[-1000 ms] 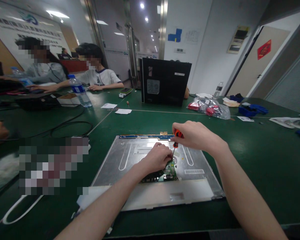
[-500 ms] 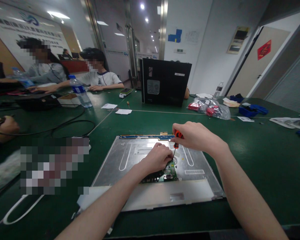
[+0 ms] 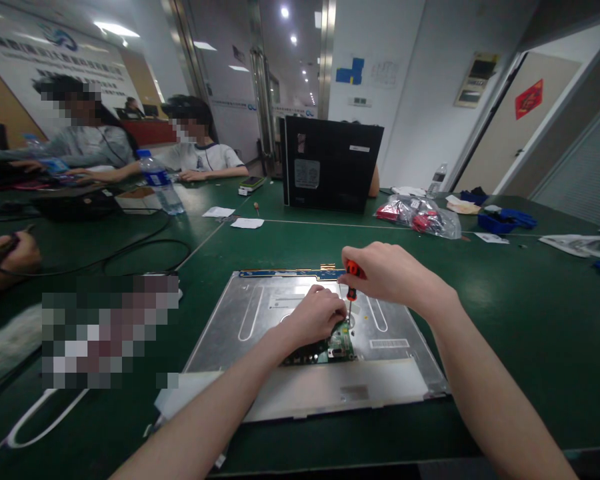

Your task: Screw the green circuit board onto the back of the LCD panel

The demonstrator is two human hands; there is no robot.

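A metal display panel [image 3: 400,357] lies flat on the green table, with a blue strip board [image 3: 280,274] along its far edge. On the panel sits a green circuit board [image 3: 343,343]. My right hand [image 3: 387,270] is closed around a red and black screwdriver [image 3: 351,292], whose shaft points down to the board's far right corner. My left hand [image 3: 320,313] rests over the board, fingers bent together beside the screwdriver tip; whatever its fingertips hold, if anything, is hidden.
A black computer case [image 3: 333,167] stands behind the panel. Water bottle [image 3: 161,183], black cables and two seated people are at the left; another person's hand [image 3: 15,257] is at the left edge. A plastic bag with red items [image 3: 420,217] lies at the back right.
My right hand has shifted slightly left and the screwdriver now stands more upright. My left hand is almost unmoved. The person's hand at the left edge has moved a little.
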